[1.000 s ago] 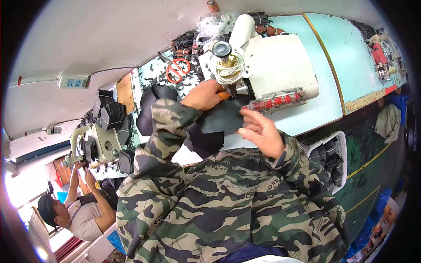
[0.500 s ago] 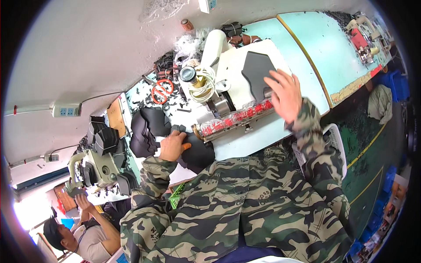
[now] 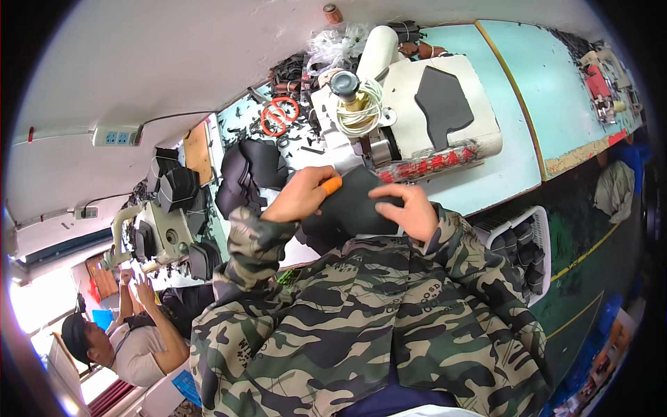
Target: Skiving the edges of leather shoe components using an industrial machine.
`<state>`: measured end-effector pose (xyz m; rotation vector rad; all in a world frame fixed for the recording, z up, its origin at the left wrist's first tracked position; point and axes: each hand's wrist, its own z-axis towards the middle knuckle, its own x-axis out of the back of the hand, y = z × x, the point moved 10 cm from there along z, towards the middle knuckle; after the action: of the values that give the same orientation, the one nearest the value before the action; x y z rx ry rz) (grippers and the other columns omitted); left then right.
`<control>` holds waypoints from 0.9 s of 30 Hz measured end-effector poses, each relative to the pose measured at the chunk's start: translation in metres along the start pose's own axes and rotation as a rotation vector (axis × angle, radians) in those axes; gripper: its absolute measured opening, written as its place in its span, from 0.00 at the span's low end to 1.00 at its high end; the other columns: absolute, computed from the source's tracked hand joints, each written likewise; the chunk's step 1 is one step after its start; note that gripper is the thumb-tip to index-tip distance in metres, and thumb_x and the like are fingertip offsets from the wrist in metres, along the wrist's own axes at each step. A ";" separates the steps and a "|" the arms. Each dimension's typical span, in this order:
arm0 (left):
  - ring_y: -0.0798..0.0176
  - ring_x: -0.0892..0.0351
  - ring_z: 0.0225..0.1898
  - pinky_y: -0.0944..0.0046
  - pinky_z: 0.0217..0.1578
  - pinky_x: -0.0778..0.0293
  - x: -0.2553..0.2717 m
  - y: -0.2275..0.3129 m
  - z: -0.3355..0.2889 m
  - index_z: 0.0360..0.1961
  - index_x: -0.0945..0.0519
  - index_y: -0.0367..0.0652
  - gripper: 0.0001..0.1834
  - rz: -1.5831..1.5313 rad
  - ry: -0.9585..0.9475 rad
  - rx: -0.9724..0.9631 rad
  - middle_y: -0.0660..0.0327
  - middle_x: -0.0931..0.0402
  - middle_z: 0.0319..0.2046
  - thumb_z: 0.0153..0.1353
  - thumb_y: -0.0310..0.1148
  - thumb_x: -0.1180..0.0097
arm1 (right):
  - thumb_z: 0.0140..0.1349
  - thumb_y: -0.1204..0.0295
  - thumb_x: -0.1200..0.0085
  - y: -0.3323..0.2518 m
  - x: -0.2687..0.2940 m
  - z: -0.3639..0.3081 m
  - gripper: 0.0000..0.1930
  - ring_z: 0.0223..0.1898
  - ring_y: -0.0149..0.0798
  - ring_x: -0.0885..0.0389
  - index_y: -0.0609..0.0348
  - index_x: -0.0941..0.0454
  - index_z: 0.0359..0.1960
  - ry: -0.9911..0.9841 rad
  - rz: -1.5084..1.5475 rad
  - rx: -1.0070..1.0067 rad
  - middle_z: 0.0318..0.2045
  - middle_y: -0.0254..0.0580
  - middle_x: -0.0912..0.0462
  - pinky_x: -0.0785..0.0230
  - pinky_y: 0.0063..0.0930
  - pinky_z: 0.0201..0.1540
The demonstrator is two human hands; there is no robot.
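A flat, dark leather-like piece [image 3: 356, 203] is held between my two hands in front of the sewing-type machine [image 3: 434, 135]. My left hand [image 3: 300, 194], with an orange cover on one finger, grips its left edge. My right hand [image 3: 415, 212] has its thumb and curled fingers closed on the right edge. Another dark shaped piece [image 3: 445, 104] lies flat on the machine's pale top. Beside my left hand sits a pile of black pieces [image 3: 240, 177]; more of them show partly under the held one.
Orange-handled scissors [image 3: 280, 116] lie among black scraps behind the pile. A coil of white cord [image 3: 359, 115] hangs on the machine. A white basket of dark pieces [image 3: 545, 247] stands at the right. At far left, a co-worker [image 3: 132, 347] sits by another machine [image 3: 163, 233].
My left hand has lifted a black piece from the pile and moved right. My right hand has come off the piece on the machine, down to the held one. The view has shifted slightly.
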<state>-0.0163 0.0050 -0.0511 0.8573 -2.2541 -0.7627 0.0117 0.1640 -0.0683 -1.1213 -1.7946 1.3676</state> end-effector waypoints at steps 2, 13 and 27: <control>0.60 0.23 0.24 0.61 0.26 0.29 0.006 0.001 0.011 0.37 0.22 0.33 0.14 0.130 0.028 0.038 0.53 0.24 0.21 0.62 0.35 0.50 | 0.56 0.78 0.45 -0.002 0.005 0.008 0.14 0.41 0.29 0.22 0.66 0.22 0.45 0.091 -0.048 0.040 0.41 0.42 0.18 0.30 0.24 0.47; 0.49 0.21 0.35 0.56 0.37 0.28 0.010 0.067 0.045 0.38 0.21 0.35 0.13 0.482 0.039 -0.312 0.47 0.21 0.33 0.58 0.34 0.46 | 0.52 0.76 0.46 -0.074 0.038 -0.005 0.13 0.38 0.48 0.19 0.64 0.21 0.41 0.172 -0.496 0.435 0.37 0.52 0.19 0.27 0.33 0.43; 0.66 0.21 0.18 0.71 0.16 0.26 -0.054 -0.015 -0.002 0.52 0.30 0.36 0.17 -0.725 -0.138 -0.088 0.59 0.22 0.31 0.69 0.38 0.57 | 0.56 0.83 0.47 -0.018 0.008 -0.032 0.16 0.29 0.16 0.30 0.60 0.30 0.47 -0.116 0.199 -0.130 0.27 0.29 0.25 0.38 0.13 0.29</control>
<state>0.0241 0.0342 -0.0778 1.6498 -1.9853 -1.2542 0.0308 0.1834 -0.0421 -1.3451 -1.9199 1.4735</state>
